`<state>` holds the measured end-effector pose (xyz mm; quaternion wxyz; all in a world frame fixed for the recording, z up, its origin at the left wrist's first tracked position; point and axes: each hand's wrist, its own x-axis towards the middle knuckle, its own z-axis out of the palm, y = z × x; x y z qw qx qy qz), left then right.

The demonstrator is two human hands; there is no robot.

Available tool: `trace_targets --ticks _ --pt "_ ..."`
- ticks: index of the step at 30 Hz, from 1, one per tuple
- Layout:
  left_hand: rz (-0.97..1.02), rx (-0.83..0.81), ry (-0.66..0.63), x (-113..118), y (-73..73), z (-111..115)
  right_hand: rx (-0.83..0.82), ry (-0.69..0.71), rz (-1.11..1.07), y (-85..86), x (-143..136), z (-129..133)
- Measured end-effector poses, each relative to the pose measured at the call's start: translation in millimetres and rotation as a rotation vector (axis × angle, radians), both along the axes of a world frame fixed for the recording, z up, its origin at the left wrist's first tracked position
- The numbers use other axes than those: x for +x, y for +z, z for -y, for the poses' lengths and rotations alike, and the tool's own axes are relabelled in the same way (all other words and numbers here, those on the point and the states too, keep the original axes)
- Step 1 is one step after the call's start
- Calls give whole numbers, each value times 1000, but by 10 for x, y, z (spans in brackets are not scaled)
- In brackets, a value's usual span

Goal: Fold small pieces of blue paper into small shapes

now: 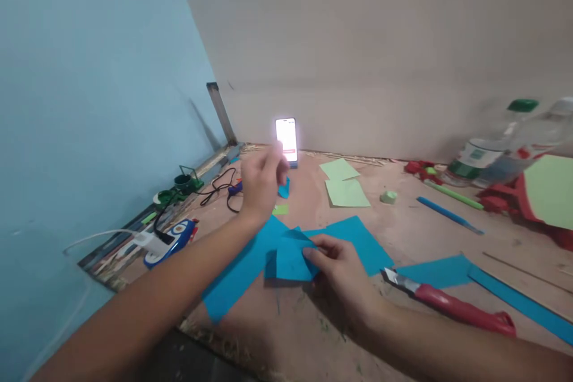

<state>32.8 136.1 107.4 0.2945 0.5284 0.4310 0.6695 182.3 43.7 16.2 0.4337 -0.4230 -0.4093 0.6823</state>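
Around hands [342, 268], blue square [290, 259]: red cutter [454, 303], green sheets [347, 193], partly hidden phone [287, 133].

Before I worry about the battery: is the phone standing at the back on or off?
On: the phone shows a bright, mostly white screen, partly overlapped by the left hand.

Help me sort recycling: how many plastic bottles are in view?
2: a green-capped plastic bottle at the far right, and a white-capped plastic bottle beside it, further right. Others could be hidden behind.
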Motion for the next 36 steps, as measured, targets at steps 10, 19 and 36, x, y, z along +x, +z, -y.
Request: trace_targets --ticks 10,19,36 --pt "10 -512 -401 -394 -836 473 133 -239 115 -24 -61 -144" --pt "-162 -636 -540 -388 -795 445 -87 -254 -52 -73 -36 -176" --pt "-190 -651 -482 -427 -797 382 127 -263 178 -23 60 -291"
